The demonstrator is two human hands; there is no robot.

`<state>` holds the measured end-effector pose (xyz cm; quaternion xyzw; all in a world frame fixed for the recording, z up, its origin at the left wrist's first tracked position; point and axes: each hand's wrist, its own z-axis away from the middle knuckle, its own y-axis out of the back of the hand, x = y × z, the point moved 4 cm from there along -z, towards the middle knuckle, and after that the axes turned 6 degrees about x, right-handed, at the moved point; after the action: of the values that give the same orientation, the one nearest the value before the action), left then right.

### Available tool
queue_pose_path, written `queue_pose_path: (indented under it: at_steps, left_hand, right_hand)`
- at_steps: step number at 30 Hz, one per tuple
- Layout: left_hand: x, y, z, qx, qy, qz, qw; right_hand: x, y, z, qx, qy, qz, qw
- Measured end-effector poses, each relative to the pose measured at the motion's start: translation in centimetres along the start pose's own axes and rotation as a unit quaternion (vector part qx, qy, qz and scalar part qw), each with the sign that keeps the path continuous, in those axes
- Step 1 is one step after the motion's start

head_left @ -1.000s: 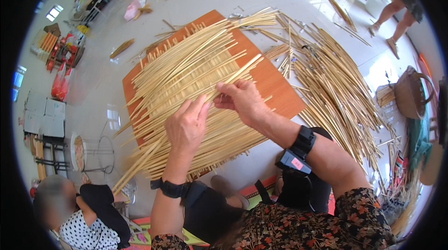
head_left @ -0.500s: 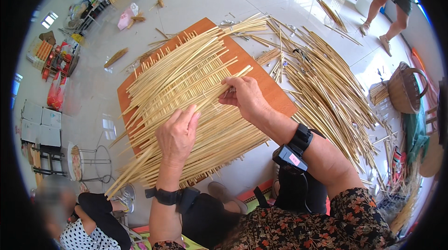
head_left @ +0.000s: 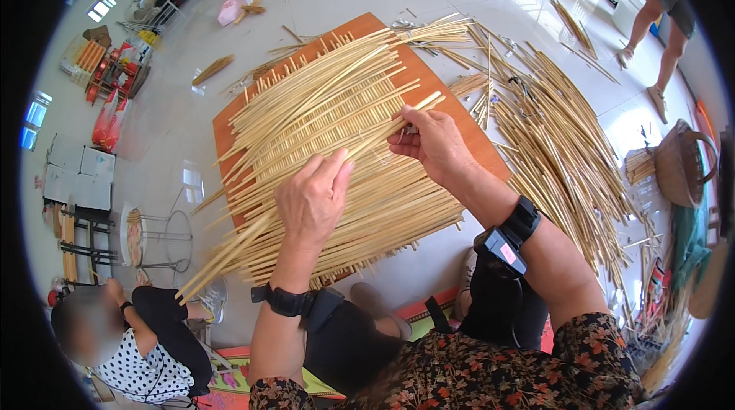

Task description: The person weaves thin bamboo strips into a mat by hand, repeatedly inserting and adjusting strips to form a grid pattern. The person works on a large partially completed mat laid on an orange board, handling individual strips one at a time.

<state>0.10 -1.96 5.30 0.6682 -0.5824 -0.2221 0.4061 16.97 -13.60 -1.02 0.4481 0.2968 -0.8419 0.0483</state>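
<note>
Pale, thin straw-coloured stalks lie across a brown wooden board [head_left: 478,151] in front of me, partly laced into a woven lattice [head_left: 337,113]. My right hand [head_left: 438,143] pinches a small bundle of stalks [head_left: 379,137] near its far right end, thumb on top. Further down the same bundle, my left hand [head_left: 312,194] is closed round it, thumb and forefinger pressed together. The bundle slants from lower left to upper right above the lattice. Thin thread shows between the hands; whether my fingers hold it I cannot tell.
A large heap of loose stalks [head_left: 555,153] covers the floor at right, with a wicker basket [head_left: 681,161] beyond. At lower left a seated person in a dotted top [head_left: 145,364] is close by. Another person's legs [head_left: 662,58] show at upper right. A wire stand [head_left: 157,238] stands at left.
The whole view has shifted, so the board and hands appear further right and slightly higher. Both hands keep their grip on the bundle. The seated person's arm is now raised toward the head.
</note>
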Motion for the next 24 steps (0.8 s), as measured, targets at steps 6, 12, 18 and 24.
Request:
queue_pose_path:
  at_steps: [6, 12, 18, 24]
  left_hand:
    - [-1.8, 0.6, 0.0, 0.029, 0.068, 0.054, 0.996]
    - [-4.1, 0.1, 0.5, 0.029, 0.180, 0.152, 0.972]
    - [-2.8, 0.2, 0.2, 0.050, 0.124, 0.111, 0.985]
    - [-1.6, 0.6, -0.4, 0.033, 0.106, 0.078, 0.991]
  right_hand:
    - [0.5, 0.3, 1.0, -0.069, 0.032, 0.115, 0.991]
    - [-0.5, -2.0, 4.8, -0.121, 0.153, 0.325, 0.925]
    - [0.5, -2.8, 4.9, -0.127, 0.171, 0.277, 0.937]
    - [0.4, -2.6, 4.9, -0.091, 0.217, 0.320, 0.918]
